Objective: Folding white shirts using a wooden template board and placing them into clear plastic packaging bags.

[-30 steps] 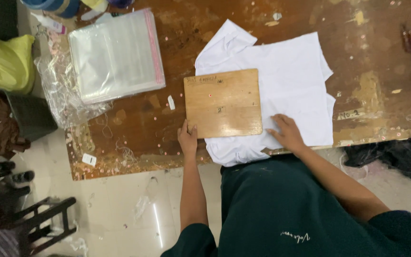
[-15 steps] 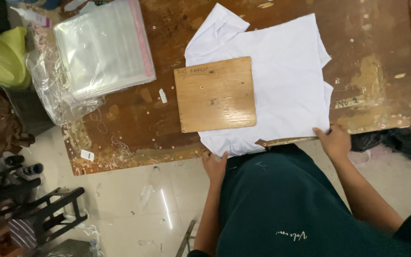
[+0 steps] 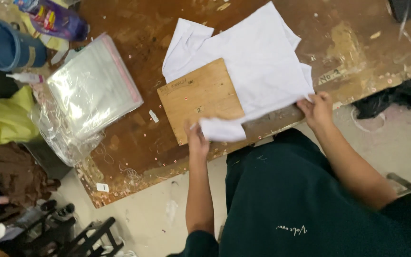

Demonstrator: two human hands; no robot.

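A white garment lies spread on a worn wooden table, with a rectangular wooden board resting on it. My left hand grips the garment's bottom hem at the board's near edge and has it lifted and folded up over the board's near corner. My right hand pinches the garment's other bottom corner at the table's edge. I wear a dark green top.
A stack of clear plastic bags lies left of the board. A blue bucket, a purple packet and yellow cloth sit at the far left. Brown cloth and a black rack stand below the table.
Both hands moved from the board's sides down to the garment's bottom edge, took hold of it and now lift the hem up over the board. The view has tilted.
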